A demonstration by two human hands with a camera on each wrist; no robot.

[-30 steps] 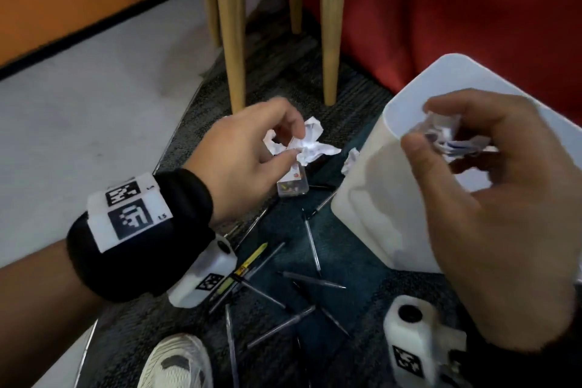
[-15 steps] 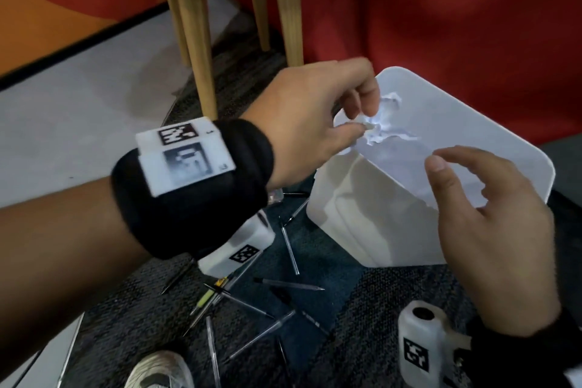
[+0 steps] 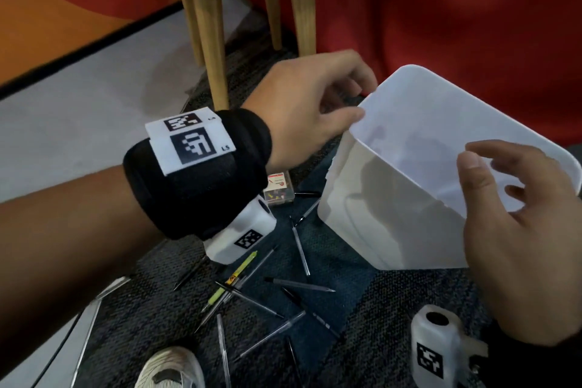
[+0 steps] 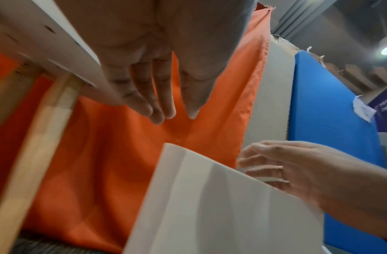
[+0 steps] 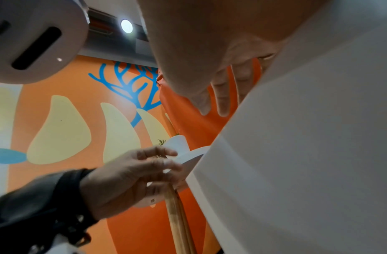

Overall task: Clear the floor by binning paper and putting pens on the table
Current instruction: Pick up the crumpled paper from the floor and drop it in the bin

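The white bin [image 3: 387, 208] stands tilted on the carpet, its mouth facing me. My left hand [image 3: 352, 101] hovers at the bin's far left rim corner, fingers straight and empty, as the left wrist view shows of the left hand [image 4: 166, 106]. Over the near right rim, my right hand [image 3: 491, 167] is spread and holds nothing; the right wrist view shows its fingers [image 5: 221, 103] beside the bin wall [image 5: 307, 154]. Several pens [image 3: 299, 285], one of them yellow-green [image 3: 241, 272], lie scattered on the carpet left of the bin. No paper shows on the floor or in either hand.
Wooden table legs [image 3: 209, 28] rise behind my left hand. Under my left wrist, beside the bin, lies a small clear box of pins [image 3: 278, 187]. My white shoe [image 3: 170, 368] is at the bottom edge. A red cloth [image 3: 441, 9] hangs behind the bin.
A second ago each hand held crumpled paper. The right hand let go over the bin first; the left carried its paper to the bin mouth and released it. Both hands are empty now.
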